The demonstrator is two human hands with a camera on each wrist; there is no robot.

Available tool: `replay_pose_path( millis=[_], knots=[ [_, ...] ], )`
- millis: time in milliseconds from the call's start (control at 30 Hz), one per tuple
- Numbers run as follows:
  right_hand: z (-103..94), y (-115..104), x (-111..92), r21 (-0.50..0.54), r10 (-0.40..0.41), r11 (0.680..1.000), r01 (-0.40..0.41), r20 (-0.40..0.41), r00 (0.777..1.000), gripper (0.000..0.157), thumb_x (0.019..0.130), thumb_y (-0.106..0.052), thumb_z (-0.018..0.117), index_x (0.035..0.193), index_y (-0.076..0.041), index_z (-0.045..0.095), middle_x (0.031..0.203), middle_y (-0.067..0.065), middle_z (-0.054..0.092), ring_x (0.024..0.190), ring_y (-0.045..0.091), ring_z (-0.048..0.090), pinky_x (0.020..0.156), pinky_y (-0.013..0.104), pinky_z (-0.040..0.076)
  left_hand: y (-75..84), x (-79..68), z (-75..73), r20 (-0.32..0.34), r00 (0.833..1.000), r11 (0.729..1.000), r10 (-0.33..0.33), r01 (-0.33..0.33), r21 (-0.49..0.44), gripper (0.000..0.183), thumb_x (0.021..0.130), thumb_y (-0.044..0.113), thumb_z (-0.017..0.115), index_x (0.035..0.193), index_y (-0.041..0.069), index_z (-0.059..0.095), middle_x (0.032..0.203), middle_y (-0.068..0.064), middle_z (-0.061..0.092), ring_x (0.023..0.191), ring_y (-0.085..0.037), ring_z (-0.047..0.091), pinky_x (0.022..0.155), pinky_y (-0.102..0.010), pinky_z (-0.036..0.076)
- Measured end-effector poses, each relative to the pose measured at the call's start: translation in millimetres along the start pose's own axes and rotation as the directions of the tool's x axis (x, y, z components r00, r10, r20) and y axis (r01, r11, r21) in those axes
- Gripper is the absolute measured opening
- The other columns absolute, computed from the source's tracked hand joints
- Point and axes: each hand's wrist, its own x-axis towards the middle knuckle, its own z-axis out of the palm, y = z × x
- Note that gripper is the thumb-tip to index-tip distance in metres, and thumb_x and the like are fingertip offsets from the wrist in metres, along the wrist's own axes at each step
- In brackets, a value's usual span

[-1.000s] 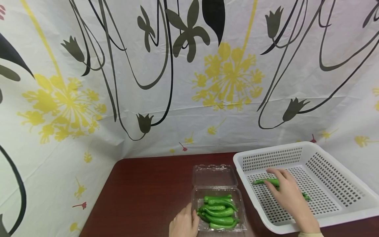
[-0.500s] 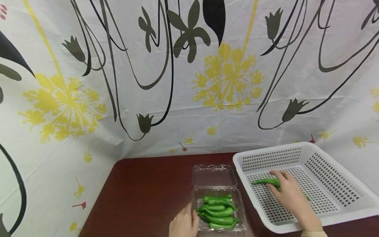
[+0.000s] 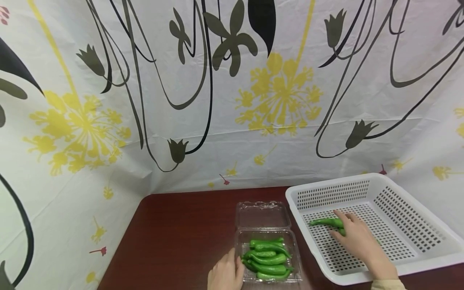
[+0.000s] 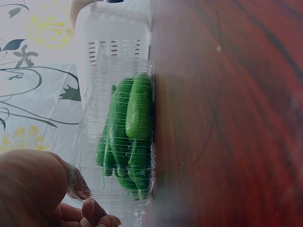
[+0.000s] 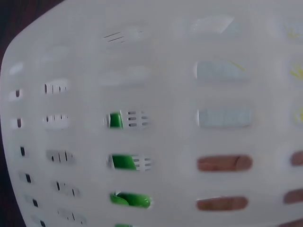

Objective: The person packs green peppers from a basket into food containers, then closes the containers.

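Note:
My left hand [image 3: 225, 273] grips the left side of a clear plastic clamshell container [image 3: 297, 262]. In the left wrist view its fingers curl at the container's near end. Several green chili peppers [image 3: 268, 259] lie side by side in the container, its clear lid [image 3: 262, 216] folded back. Inside a white perforated basket [image 3: 427, 264], my right hand [image 3: 357, 239] reaches down over green chili peppers. One chili pepper [image 3: 324, 222] shows its tip to the left, between thumb and index finger; its other end is hidden. I cannot tell whether the fingers close on a pepper.
A dark red-brown table [image 3: 181, 233] carries the container and the basket, which stands at the right. A white cloth [image 3: 217, 121] with a flower print hangs behind and at the sides. The basket's wall [image 5: 170, 94] fills the right wrist view.
The right hand has shifted slightly to the right and down over the peppers, covering most of the rear one. The left hand, container and basket stay put.

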Motion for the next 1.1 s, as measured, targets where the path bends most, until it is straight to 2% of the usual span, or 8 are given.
replay_pose_path(
  millis=[267,467,733,1100],
  knots=[
    [0.8,6.5,1.4,-0.009,0.021,1.0,-0.021,0.063,0.998,0.067,0.09,-0.022,0.073,0.14,0.011,0.044,0.129,0.051,0.041,0.11,0.073,0.043,0.086,0.075,0.04,0.2,1.2,-0.2,0.026,1.0,1.0,-0.002,0.002,-0.01,0.015,0.089,0.017,0.066,0.102,0.01,0.069,0.069,0.005,0.06,0.059,-0.021,0.064,0.043,-0.037,0.043],
    [0.6,8.3,1.6,-0.008,0.04,0.999,-0.039,0.095,0.995,0.064,0.089,-0.022,0.073,0.138,0.011,0.048,0.125,0.049,0.045,0.109,0.069,0.047,0.085,0.072,0.042,1.6,1.0,-0.1,0.033,0.999,1.0,-0.017,0.017,-0.001,0.016,0.089,0.017,0.066,0.103,0.01,0.07,0.069,0.005,0.059,0.059,-0.021,0.064,0.043,-0.037,0.043],
    [-1.3,9.4,1.2,-0.035,0.115,0.993,-0.111,0.138,0.984,0.063,0.088,-0.021,0.076,0.135,0.011,0.05,0.124,0.049,0.045,0.111,0.067,0.047,0.088,0.072,0.041,3.3,1.3,-0.8,0.056,0.998,0.999,-0.035,0.035,0.014,0.02,0.09,0.018,0.065,0.106,0.007,0.071,0.072,0.003,0.062,0.061,-0.023,0.066,0.044,-0.038,0.045],
    [0.2,8.0,1.9,-0.051,0.147,0.989,-0.14,0.185,0.972,0.045,0.085,-0.013,0.077,0.12,0.011,0.061,0.109,0.036,0.061,0.096,0.05,0.061,0.083,0.064,0.047,2.8,0.8,-0.8,0.034,0.999,1.0,-0.017,0.017,0.014,0.021,0.089,0.017,0.066,0.106,0.006,0.071,0.074,0.0,0.065,0.061,-0.024,0.066,0.044,-0.037,0.045]
  ],
)
